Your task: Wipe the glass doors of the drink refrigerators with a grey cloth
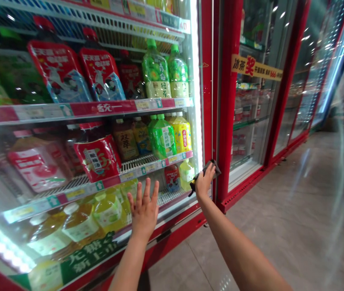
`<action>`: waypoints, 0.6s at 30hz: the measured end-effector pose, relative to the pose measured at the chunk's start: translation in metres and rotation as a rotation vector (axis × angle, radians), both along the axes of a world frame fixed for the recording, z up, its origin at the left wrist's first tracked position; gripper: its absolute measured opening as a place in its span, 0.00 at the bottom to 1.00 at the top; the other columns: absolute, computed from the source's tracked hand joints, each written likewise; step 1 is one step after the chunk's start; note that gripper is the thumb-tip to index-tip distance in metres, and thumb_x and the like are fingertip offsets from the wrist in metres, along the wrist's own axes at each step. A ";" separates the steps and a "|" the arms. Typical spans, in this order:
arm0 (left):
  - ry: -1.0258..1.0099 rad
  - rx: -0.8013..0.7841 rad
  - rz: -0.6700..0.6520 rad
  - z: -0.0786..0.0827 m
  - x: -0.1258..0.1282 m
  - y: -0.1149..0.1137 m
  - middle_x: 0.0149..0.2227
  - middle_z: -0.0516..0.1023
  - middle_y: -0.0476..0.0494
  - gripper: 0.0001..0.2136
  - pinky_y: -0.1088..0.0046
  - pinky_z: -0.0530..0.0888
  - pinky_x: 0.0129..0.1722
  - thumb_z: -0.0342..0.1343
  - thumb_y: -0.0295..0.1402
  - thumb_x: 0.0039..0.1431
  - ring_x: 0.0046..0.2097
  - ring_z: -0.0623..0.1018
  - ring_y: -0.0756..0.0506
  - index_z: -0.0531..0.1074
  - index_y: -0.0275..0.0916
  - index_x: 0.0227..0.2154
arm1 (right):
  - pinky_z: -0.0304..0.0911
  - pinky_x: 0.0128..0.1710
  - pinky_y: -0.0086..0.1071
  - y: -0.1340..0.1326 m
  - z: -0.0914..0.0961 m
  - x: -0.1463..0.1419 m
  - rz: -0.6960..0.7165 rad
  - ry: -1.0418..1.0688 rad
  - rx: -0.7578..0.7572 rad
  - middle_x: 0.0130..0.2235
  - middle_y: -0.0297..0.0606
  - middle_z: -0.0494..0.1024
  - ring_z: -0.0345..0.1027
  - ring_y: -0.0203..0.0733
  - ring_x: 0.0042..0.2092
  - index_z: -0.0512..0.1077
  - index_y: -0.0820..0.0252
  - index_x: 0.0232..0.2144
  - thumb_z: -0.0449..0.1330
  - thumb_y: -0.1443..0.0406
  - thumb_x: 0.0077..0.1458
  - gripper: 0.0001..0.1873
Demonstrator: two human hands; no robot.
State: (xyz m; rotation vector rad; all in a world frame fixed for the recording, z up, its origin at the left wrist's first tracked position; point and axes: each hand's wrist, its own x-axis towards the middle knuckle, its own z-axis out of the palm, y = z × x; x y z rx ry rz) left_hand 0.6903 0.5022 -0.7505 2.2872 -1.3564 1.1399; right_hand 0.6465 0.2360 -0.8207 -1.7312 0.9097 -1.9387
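My left hand (pixel 144 210) lies flat with fingers spread on the glass door (pixel 105 161) of a red drinks cooler, low down near the bottom shelf. My right hand (pixel 204 180) is closed on a dark cloth (pixel 213 166) with a yellow-and-black piece below it, pressed at the door's right edge against the red frame (pixel 207 81). Behind the glass stand green and yellow tea bottles (pixel 162 139) and red-labelled bottles (pixel 99 157) on white wire shelves.
A second red-framed cooler door (pixel 250 121) with a yellow sticker stands to the right, and more coolers run on beyond it. Grey tiled floor (pixel 281 226) stretches to the right and behind my arms.
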 end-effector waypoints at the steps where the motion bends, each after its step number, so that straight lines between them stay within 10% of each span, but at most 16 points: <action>1: -0.001 0.005 0.000 0.001 0.000 0.001 0.76 0.38 0.43 0.50 0.36 0.41 0.71 0.64 0.29 0.58 0.75 0.38 0.34 0.35 0.53 0.73 | 0.48 0.68 0.63 0.001 0.013 0.002 0.031 0.025 -0.020 0.75 0.49 0.39 0.32 0.56 0.75 0.36 0.54 0.74 0.43 0.66 0.65 0.38; 4: -0.007 0.012 0.015 0.002 0.000 0.005 0.76 0.38 0.42 0.49 0.36 0.39 0.70 0.63 0.30 0.59 0.75 0.39 0.34 0.35 0.53 0.73 | 0.50 0.68 0.60 0.013 0.035 -0.001 0.184 0.206 -0.177 0.76 0.42 0.39 0.30 0.55 0.75 0.43 0.49 0.74 0.46 0.67 0.65 0.37; 7: -0.007 0.014 0.022 0.003 0.001 0.009 0.76 0.39 0.42 0.49 0.35 0.38 0.70 0.63 0.30 0.59 0.75 0.40 0.33 0.35 0.54 0.73 | 0.54 0.68 0.55 0.022 0.016 -0.019 0.306 0.407 -0.354 0.76 0.37 0.43 0.35 0.53 0.75 0.48 0.44 0.72 0.48 0.69 0.64 0.37; 12: -0.022 0.021 0.041 0.004 0.004 0.017 0.76 0.37 0.43 0.50 0.36 0.38 0.70 0.63 0.28 0.58 0.75 0.39 0.33 0.34 0.53 0.73 | 0.55 0.67 0.57 0.001 -0.020 -0.034 0.168 0.278 -0.154 0.76 0.46 0.40 0.35 0.54 0.75 0.42 0.49 0.74 0.48 0.72 0.62 0.41; 18: -0.056 -0.009 0.103 -0.002 0.009 0.027 0.76 0.35 0.43 0.51 0.38 0.38 0.71 0.65 0.32 0.57 0.75 0.37 0.33 0.35 0.51 0.73 | 0.48 0.68 0.63 0.033 0.036 0.001 0.161 0.197 -0.157 0.76 0.43 0.34 0.28 0.58 0.75 0.37 0.49 0.74 0.46 0.71 0.63 0.42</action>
